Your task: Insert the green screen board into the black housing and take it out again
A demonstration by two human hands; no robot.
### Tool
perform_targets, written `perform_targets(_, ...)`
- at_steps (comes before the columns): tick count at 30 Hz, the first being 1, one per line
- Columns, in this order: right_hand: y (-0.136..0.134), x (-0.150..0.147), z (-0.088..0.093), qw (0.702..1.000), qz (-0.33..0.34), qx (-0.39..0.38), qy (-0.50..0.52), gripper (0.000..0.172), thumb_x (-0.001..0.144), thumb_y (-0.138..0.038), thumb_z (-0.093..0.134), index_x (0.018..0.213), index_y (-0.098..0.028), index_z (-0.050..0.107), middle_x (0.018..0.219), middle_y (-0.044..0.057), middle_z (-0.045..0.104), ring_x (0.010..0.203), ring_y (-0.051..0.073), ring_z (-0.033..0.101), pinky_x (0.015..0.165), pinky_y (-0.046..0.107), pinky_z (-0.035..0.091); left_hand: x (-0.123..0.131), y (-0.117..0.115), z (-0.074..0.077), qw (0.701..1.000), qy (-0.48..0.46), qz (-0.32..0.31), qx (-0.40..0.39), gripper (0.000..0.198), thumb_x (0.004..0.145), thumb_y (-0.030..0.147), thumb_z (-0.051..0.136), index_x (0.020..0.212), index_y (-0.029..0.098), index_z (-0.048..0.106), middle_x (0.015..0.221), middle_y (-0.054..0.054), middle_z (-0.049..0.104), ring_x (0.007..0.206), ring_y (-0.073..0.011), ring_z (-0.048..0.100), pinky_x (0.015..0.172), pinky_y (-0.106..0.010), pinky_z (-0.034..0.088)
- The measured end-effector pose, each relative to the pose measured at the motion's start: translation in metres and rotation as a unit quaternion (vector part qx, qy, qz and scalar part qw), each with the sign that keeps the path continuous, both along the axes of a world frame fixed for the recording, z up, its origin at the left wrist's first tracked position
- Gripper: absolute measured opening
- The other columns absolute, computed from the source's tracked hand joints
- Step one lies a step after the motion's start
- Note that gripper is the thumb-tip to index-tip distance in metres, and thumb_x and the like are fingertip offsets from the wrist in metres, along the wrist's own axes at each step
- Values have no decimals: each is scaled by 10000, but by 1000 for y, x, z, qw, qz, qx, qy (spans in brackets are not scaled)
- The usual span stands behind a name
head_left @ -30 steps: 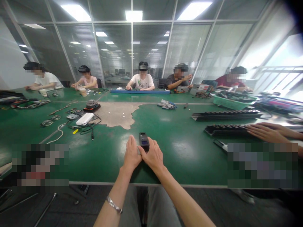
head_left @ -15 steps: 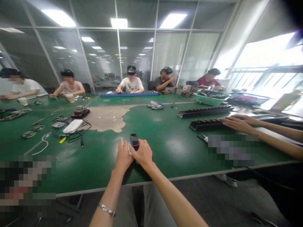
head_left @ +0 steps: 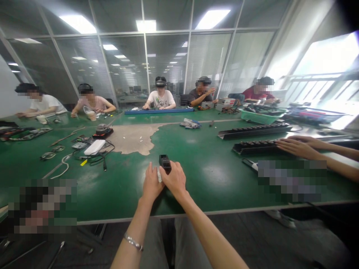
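Over the near part of the green table, my right hand (head_left: pixel 176 179) is closed round a small black box-like device (head_left: pixel 165 161) with rectangular openings in its upper face. Its lower end is hidden by my fingers. My left hand (head_left: pixel 153 183) sits close against the right one, its fingers pointing forward and bent about a small whitish piece (head_left: pixel 159 175). That piece lies between both hands, mostly covered, and its kind cannot be made out. A silver bracelet is on my left wrist.
A white oblong device (head_left: pixel 94 147) with black cables lies to the left. Black slotted rails (head_left: pixel 254 147) are at right, under a co-worker's hands (head_left: pixel 300 146). Gloves (head_left: pixel 190 124) and a green basket (head_left: pixel 262 117) are further back. Several people sit along the far side.
The black device has turned in my right hand, so its openings show in place of a dark bluish panel. The whole view has shifted slightly.
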State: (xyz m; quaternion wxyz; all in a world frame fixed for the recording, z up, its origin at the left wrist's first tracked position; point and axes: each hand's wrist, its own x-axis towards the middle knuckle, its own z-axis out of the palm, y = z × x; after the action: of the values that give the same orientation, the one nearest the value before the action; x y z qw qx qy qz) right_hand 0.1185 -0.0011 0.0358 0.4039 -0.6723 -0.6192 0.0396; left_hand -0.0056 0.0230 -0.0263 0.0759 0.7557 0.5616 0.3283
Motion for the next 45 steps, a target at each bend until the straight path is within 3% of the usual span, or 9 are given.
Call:
perform_targets(6, 7, 27, 5, 997, -8, 70, 41, 447, 891, -540, 506, 1112, -178, 647, 1012, 98, 632, 932, 220, 582, 832, 321, 438, 2, -3, 8, 999, -1, 16, -39, 662, 780, 516, 735, 1269, 106, 558, 1567, -241, 293, 1442, -364, 310, 1160, -466, 303)
perform_targets(13, 4, 61, -22, 999, -51, 13, -11, 413, 883, -520, 525, 1086, -183, 650, 964, 90, 613, 893, 226, 573, 781, 318, 426, 1, -7, 13, 999, -7, 3, -31, 524, 807, 539, 713, 1146, 145, 649, 1580, -217, 279, 1431, -366, 326, 1146, -451, 308)
perform_targets(23, 5, 57, -35, 997, -50, -9, -57, 441, 904, -535, 496, 1144, -182, 604, 1028, 95, 594, 981, 234, 561, 824, 321, 437, 0, -8, 15, 999, -22, -2, -43, 429, 841, 471, 691, 1138, 162, 674, 1601, -174, 264, 1439, -342, 320, 1148, -448, 300)
perform_targets(28, 3, 54, -41, 995, -57, -15, -80, 738, 879, -579, 521, 1429, -102, 404, 1202, 169, 569, 1127, 293, 531, 911, 376, 438, 0, -8, 16, 999, -28, -8, -39, 373, 855, 433, 679, 1112, 163, 682, 1592, -181, 284, 1444, -342, 315, 1145, -463, 308)
perform_targets(31, 2, 53, -42, 996, -51, -10, -79, 835, 877, -590, 516, 1501, -82, 291, 1282, 198, 537, 1189, 314, 505, 961, 403, 422, 0, -8, 16, 999, -26, -7, -38, 369, 853, 426, 682, 1117, 169, 680, 1589, -174, 295, 1443, -343, 316, 1143, -470, 314)
perform_targets(38, 2, 56, -44, 996, -60, -4, -61, 836, 874, -608, 511, 1488, -73, 322, 1284, 204, 536, 1183, 316, 502, 949, 399, 422, 0, -10, 16, 999, -18, -12, -33, 383, 862, 433, 671, 1131, 160, 681, 1582, -189, 304, 1434, -343, 334, 1149, -463, 304)
perform_targets(45, 2, 54, -42, 991, -67, 7, -113, 850, 853, -628, 538, 1447, -41, 380, 1288, 231, 531, 1180, 359, 459, 963, 451, 382, 0, -12, 19, 999, -10, -2, -34, 411, 856, 438, 685, 1153, 154, 684, 1586, -177, 298, 1431, -345, 337, 1150, -458, 310)
